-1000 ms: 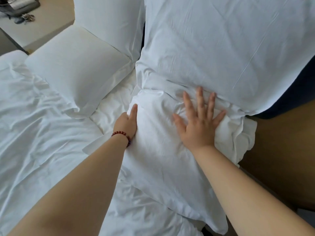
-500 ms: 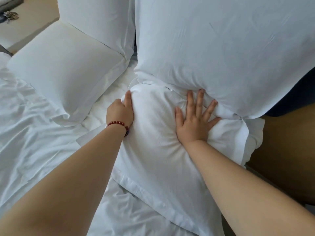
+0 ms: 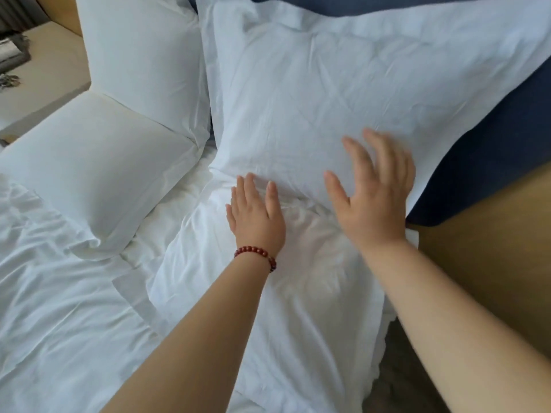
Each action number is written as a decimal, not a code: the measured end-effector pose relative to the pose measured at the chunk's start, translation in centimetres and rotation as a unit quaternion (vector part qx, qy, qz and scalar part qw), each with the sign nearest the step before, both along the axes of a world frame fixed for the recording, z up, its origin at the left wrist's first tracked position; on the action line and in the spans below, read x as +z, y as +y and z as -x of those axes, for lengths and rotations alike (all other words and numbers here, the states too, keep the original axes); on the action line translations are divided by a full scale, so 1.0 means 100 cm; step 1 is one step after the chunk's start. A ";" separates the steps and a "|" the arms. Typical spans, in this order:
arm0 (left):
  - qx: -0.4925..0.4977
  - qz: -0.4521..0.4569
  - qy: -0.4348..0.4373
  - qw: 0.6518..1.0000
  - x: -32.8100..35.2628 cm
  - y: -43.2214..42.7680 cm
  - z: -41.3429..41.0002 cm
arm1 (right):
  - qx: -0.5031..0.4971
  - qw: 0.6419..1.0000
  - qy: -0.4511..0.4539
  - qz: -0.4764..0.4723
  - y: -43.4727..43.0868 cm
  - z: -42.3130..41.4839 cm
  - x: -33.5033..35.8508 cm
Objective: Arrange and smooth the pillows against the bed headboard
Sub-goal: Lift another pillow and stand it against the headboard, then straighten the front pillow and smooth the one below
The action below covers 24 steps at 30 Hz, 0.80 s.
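Left hand [image 3: 256, 216] now lies flat atop the front pillow [image 3: 298, 278]; right hand [image 3: 372, 198], spread, has lifted.

Single head cam, wide-angle, facing fwd & down over bed [image 3: 59, 293]; close to upright pillow [image 3: 298, 93] at 12, headboard [image 3: 492, 129] at 2, nightstand [image 3: 50, 79] at 10.

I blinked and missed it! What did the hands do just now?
The left hand slid from the side of the flat pillow onto its top, fingers straight. The right hand lifted off it and is blurred before the upright pillow. Neither grips anything. Both pillows stayed put.
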State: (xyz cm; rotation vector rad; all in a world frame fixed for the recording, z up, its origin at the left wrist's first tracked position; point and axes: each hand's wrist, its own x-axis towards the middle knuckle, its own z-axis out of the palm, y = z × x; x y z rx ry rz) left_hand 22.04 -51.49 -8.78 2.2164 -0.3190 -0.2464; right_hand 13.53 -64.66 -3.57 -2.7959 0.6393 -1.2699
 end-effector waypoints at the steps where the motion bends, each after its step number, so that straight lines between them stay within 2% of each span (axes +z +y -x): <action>1: 0.013 0.020 0.011 1.000 0.002 -0.005 0.002 | 0.007 0.999 0.009 0.032 -0.017 -0.007 0.016; 3: 0.039 0.043 0.030 0.998 0.004 -0.012 0.000 | 0.032 0.995 0.048 0.080 -0.048 -0.023 0.046; 5: 0.048 0.028 0.031 0.998 0.001 -0.016 -0.004 | 0.057 0.986 0.123 0.102 -0.070 -0.043 0.075; 8: 0.073 0.028 0.033 0.996 -0.004 -0.018 -0.010 | 0.014 0.962 0.266 0.068 -0.086 -0.073 0.107; 10: 0.076 0.000 0.030 0.997 -0.012 -0.017 -0.006 | -0.035 0.946 0.322 0.036 -0.089 -0.082 0.115; 13: 0.076 -0.036 0.032 0.996 -0.025 -0.017 -0.004 | -0.047 0.937 0.345 -0.002 -0.093 -0.079 0.114; 15: 0.078 -0.008 0.039 0.996 -0.028 -0.023 -0.013 | -0.044 0.933 0.357 -0.036 -0.100 -0.068 0.106; 18: 0.092 0.090 0.099 0.987 -0.026 -0.033 -0.032 | -0.065 0.920 0.376 -0.091 -0.111 -0.036 0.093; 21: 0.069 0.091 0.141 0.983 -0.029 -0.045 -0.039 | -0.080 0.919 0.358 -0.145 -0.113 0.003 0.075; 24: 0.050 0.104 0.159 0.980 -0.027 -0.056 -0.045 | -0.098 0.926 0.330 -0.152 -0.111 0.021 0.056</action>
